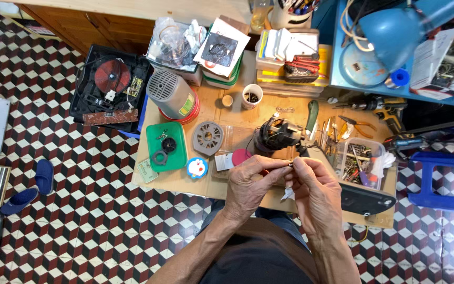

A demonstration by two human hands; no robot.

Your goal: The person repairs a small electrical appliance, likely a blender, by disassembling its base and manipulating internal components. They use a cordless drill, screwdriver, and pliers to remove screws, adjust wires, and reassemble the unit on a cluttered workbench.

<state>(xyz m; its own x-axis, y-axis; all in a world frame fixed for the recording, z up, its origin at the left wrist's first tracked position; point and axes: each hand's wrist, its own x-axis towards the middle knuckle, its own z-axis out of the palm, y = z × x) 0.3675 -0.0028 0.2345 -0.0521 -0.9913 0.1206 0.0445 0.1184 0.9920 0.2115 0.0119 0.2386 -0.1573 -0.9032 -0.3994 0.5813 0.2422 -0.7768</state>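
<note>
My left hand (249,185) and my right hand (313,188) meet over the front of a small wooden workbench (185,181). The fingertips of both pinch a thin small part, perhaps a wire end (290,164); it is too small to identify. Just behind the hands lies a black electric motor (277,134) with wires leading toward my fingers. A grey vented disc (207,138) lies to its left. A grey cylindrical appliance housing (172,95) lies further back.
A green tray (177,158) holds small black rings. A clear box of screws and bits (360,160) sits right, with pliers and a yellow drill (382,105) behind. An opened induction cooker (110,87) stands left, a blue lamp (395,31) and a blue stool (440,181) right.
</note>
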